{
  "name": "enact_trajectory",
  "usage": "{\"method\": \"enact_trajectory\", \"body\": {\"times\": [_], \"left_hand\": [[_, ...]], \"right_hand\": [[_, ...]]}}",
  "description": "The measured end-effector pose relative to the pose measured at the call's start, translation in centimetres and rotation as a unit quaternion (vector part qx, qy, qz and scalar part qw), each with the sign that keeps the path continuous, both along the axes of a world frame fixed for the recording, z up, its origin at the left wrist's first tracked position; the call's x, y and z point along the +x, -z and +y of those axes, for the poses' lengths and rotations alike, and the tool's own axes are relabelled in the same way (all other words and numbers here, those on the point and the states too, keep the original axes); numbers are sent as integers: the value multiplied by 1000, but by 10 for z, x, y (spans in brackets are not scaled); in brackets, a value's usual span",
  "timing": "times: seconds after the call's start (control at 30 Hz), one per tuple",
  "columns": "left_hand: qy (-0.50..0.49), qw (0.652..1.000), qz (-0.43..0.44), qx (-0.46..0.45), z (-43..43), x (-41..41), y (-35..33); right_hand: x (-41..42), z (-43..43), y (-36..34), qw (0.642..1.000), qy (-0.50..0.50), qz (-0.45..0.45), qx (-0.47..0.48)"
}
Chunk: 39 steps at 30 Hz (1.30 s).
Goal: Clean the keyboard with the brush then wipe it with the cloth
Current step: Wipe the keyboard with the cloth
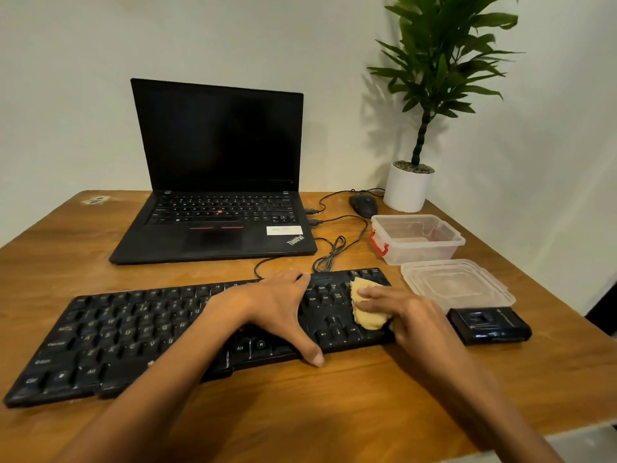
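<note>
Pale walls are meeting behind a brown wooden desk (334, 412), and a long black computer keyboard (133, 335) is lying across its near half. The left hand (277, 305) is resting on the middle of the keyboard, spread wide, with its fingers reaching the far edge and its thumb touching the near edge. The right hand (410, 315) is pressing a bunched yellow cloth (365, 320) onto the keys at the keyboard's right end. Its fingers are lying nearly straight and close together over the cloth, which is showing beyond the fingertips and under the palm; the thumb is hidden.

An open black laptop (217, 145) with a dark screen is standing behind the keyboard. To the right, a clear plastic box with red clips (417, 238), a clear plastic lid (457, 285) and a glossy black rectangular block (489, 325) are sitting in a row. A black mouse (363, 203) and a white potted plant (407, 188) are sitting in the far corner.
</note>
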<state>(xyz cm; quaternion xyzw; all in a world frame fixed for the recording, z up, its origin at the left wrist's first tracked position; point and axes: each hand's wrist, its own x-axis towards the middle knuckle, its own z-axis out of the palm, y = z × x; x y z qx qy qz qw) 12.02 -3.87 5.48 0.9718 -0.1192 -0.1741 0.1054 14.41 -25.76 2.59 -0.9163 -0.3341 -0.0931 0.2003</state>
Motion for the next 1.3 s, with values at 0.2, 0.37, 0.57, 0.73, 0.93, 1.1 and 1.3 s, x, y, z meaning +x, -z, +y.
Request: {"method": "enact_trajectory", "body": {"times": [0.2,0.37,0.57,0.73,0.93,1.1,1.3], "left_hand": [[-6,1000,-2,-20,1,-3,4],[-12,1000,-5,-21,3,-2,7],[-11,1000,-9,-28,3,-2,7],[-10,999,-17,-29,5,-2,9],[-10,999,-21,-27,3,-2,8],[-8,999,-29,-35,2,-5,6],[-10,999,-31,-28,1,-5,6]], "right_hand": [[43,16,-15,998,54,-23,38],[25,30,-3,1000,-19,-21,8],[61,24,-13,991,114,-73,-22],[42,35,-5,998,20,-46,-47],[64,17,-19,986,148,-63,-45],[54,32,-6,999,50,-10,-16],[66,22,-24,988,135,-54,-58]]}}
